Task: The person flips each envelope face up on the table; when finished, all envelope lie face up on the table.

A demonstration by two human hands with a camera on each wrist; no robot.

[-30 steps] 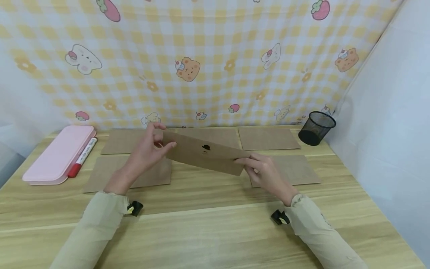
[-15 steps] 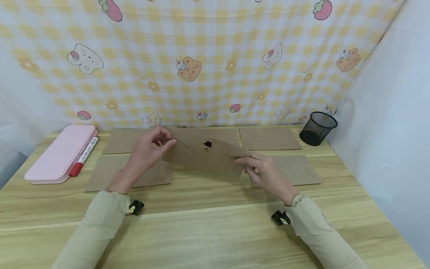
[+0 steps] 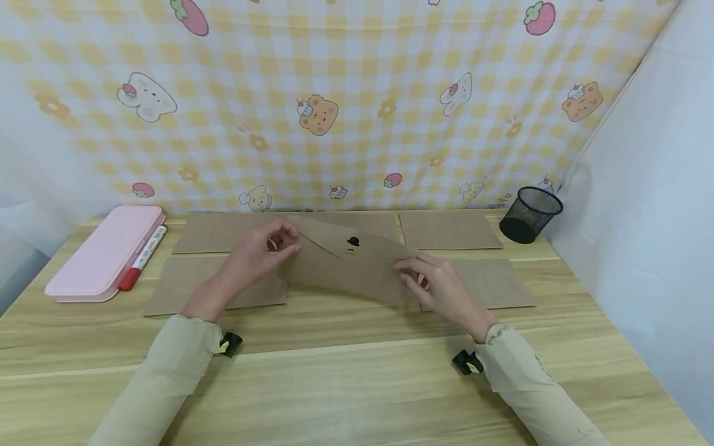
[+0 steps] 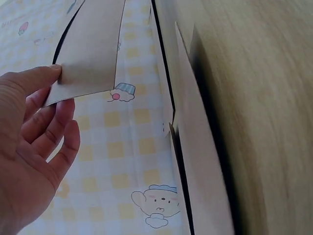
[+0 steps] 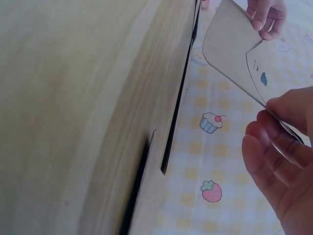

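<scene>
Because I have only the camera feeds to judge tension by, my first worry is a crease: the brown envelope [image 3: 340, 275], marked with a small hat print [image 3: 354, 241], is held up by its two ends, apart from the surface [image 3: 334, 378] and unsupported in the middle. If I turned one wrist more than the other, or pushed the ends together, I think the thin paper could buckle or slip from the fingertips. Its flap looks slightly lifted along the slanting edge, so a careless thumb might catch there and tear it. Coming down low, it might also shove the flat brown piece at front left [image 3: 178, 288] or the one at front right [image 3: 493, 282] askew.

As for grip, I have the left hand [image 3: 258, 251] pinching near a corner, thumb on one face and fingers behind, the lower fingers loosely bent and free of the paper. The right hand [image 3: 437, 283] nips the other end between thumb and forefinger, closed to the paper's thickness, remaining fingers curled slackly. How firmly either presses, I cannot tell.
</scene>
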